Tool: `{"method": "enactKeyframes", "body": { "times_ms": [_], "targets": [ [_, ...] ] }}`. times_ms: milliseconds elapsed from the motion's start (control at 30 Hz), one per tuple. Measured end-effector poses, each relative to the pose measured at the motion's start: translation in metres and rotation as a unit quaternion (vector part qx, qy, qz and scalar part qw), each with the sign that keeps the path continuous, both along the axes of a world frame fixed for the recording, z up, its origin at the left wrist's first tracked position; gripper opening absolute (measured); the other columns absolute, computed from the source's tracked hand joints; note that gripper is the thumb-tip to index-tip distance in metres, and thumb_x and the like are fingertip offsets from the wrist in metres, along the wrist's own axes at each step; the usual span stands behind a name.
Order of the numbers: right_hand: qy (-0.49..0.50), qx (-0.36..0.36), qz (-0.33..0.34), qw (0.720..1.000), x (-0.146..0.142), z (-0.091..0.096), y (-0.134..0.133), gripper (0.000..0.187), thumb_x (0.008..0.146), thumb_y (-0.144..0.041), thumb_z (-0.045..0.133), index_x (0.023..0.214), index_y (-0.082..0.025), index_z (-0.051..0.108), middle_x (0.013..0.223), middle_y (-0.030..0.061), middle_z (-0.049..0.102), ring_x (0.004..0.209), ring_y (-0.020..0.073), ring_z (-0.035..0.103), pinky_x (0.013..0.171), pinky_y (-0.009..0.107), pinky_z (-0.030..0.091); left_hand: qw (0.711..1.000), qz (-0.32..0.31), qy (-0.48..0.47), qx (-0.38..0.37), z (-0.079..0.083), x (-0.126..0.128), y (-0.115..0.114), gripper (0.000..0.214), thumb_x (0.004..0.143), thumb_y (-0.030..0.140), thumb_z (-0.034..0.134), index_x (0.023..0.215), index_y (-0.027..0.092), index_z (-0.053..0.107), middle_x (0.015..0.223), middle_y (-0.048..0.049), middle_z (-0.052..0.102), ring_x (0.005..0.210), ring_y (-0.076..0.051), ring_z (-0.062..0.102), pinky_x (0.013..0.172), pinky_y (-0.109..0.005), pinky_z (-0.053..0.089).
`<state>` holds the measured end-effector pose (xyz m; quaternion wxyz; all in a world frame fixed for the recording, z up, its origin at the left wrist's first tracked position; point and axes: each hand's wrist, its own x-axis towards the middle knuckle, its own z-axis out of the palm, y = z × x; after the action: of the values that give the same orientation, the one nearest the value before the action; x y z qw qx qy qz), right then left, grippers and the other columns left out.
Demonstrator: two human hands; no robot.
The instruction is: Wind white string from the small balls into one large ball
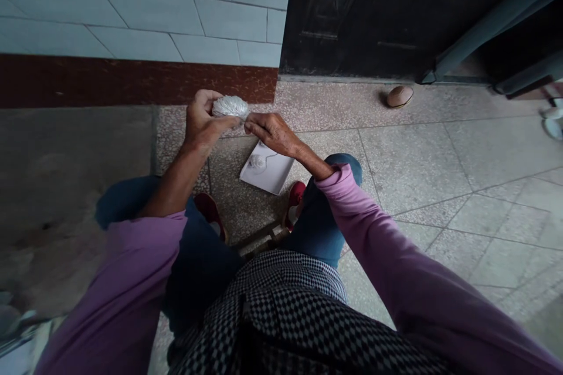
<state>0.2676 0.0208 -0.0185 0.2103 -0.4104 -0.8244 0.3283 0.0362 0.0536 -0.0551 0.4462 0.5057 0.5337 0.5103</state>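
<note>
The speckled tile floor [404, 164] spread widest, meeting a pale tiled wall [237, 14] and a dark door [352, 17] ahead; low on that floor, just ahead of and between two red shoes [211, 211], sat a shallow white tray [277, 174], set askew; the left hand [200, 120] curved about a white thread bundle [230, 106], thumb under its near side and fingers behind its left end; the right hand [273, 133] was drawn to a narrow pinch at the bundle's right end, though whether a loose strand lay between those fingertips I could not tell; the bundle was thus held between both hands, its long axis running side to side from one to the other, dipping slightly rightward; the tray lay below and nearer the body, with the right hand the nearer one; inside rested a smaller white ball [257, 162], a thin strand [272, 155] beside it.
</note>
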Motion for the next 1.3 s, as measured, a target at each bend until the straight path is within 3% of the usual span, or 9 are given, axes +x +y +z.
{"method": "enactKeyframes", "body": {
  "times_ms": [100,200,400,467,600,767,933,1100,1300],
  "targets": [
    [-0.044,0.031,-0.024,0.998,0.006,0.009,0.000,0.032,0.139,-0.021,0.059,0.112,-0.022,0.076,0.113,0.0091,0.083,0.106,0.0259,0.072,0.106,0.037,0.050,0.998,-0.053,0.037,-0.026,0.011,0.005,-0.010,0.067,0.052,0.013,0.096,0.111,0.025,0.065,0.097,0.0033,0.077,0.095,-0.022,0.067,0.084,-0.035,0.049],
    [-0.038,0.033,-0.062,0.997,0.011,0.016,0.002,0.035,0.138,-0.024,0.069,0.104,-0.024,0.069,0.106,0.0059,0.080,0.103,0.0232,0.068,0.100,0.035,0.048,0.989,-0.135,0.010,-0.058,0.020,0.006,-0.022,0.067,0.055,0.015,0.099,0.114,0.024,0.067,0.099,0.0020,0.079,0.095,-0.022,0.069,0.083,-0.033,0.053],
    [0.114,-0.007,-0.118,0.986,0.011,0.021,0.017,0.066,0.137,-0.066,0.072,0.084,-0.032,0.051,0.083,0.0016,0.059,0.093,0.0231,0.055,0.088,0.039,0.046,0.958,-0.248,-0.080,-0.120,0.033,0.002,-0.043,0.084,0.066,0.037,0.114,0.137,0.023,0.073,0.114,-0.0051,0.086,0.097,-0.026,0.079,0.072,-0.035,0.069],
    [0.153,-0.025,-0.114,0.981,0.009,0.018,0.020,0.070,0.133,-0.074,0.075,0.081,-0.033,0.051,0.078,0.0012,0.054,0.094,0.0245,0.053,0.086,0.041,0.044,0.956,-0.246,-0.100,-0.129,0.033,0.003,-0.045,0.082,0.068,0.040,0.116,0.136,0.023,0.073,0.117,-0.0051,0.088,0.094,-0.023,0.078,0.067,-0.031,0.067],
    [0.177,-0.048,-0.109,0.977,0.005,0.009,0.023,0.069,0.131,-0.069,0.082,0.081,-0.033,0.050,0.076,0.0000,0.050,0.094,0.0246,0.050,0.086,0.041,0.043,0.961,-0.214,-0.118,-0.125,0.026,0.006,-0.043,0.072,0.069,0.041,0.114,0.126,0.023,0.075,0.111,-0.0061,0.089,0.092,-0.024,0.081,0.066,-0.029,0.065],
    [0.211,-0.064,-0.115,0.969,0.006,-0.009,0.032,0.073,0.127,-0.074,0.086,0.079,-0.033,0.050,0.075,-0.0022,0.044,0.092,0.0225,0.048,0.083,0.038,0.041,0.973,-0.193,-0.108,-0.072,0.020,0.012,-0.042,0.061,0.066,0.038,0.115,0.113,0.022,0.080,0.102,-0.0047,0.085,0.085,-0.023,0.080,0.071,-0.031,0.064],
    [0.254,-0.084,-0.107,0.958,-0.001,-0.027,0.047,0.079,0.126,-0.084,0.081,0.079,-0.030,0.049,0.080,-0.0036,0.045,0.084,0.0185,0.045,0.079,0.034,0.045,0.966,-0.190,-0.170,-0.049,0.019,0.013,-0.039,0.065,0.066,0.042,0.118,0.117,0.023,0.083,0.112,-0.0071,0.088,0.096,-0.025,0.083,0.080,-0.032,0.069],
    [0.242,-0.063,-0.125,0.960,-0.011,-0.043,0.058,0.066,0.136,-0.070,0.073,0.088,-0.027,0.056,0.088,-0.0015,0.056,0.092,0.0197,0.056,0.093,0.032,0.056,0.962,-0.174,-0.205,-0.037,0.010,0.012,-0.028,0.061,0.071,0.048,0.118,0.115,0.025,0.083,0.115,-0.0108,0.089,0.119,-0.038,0.089,0.097,-0.044,0.077],
    [0.133,-0.017,-0.106,0.985,-0.012,-0.055,0.054,0.041,0.140,-0.042,0.062,0.104,-0.023,0.071,0.106,0.0053,0.076,0.109,0.0265,0.073,0.113,0.038,0.060,0.963,-0.156,-0.218,-0.039,0.000,0.008,-0.018,0.063,0.073,0.056,0.117,0.117,0.029,0.081,0.121,-0.0105,0.090,0.132,-0.041,0.086,0.104,-0.051,0.077]
  ]
}}
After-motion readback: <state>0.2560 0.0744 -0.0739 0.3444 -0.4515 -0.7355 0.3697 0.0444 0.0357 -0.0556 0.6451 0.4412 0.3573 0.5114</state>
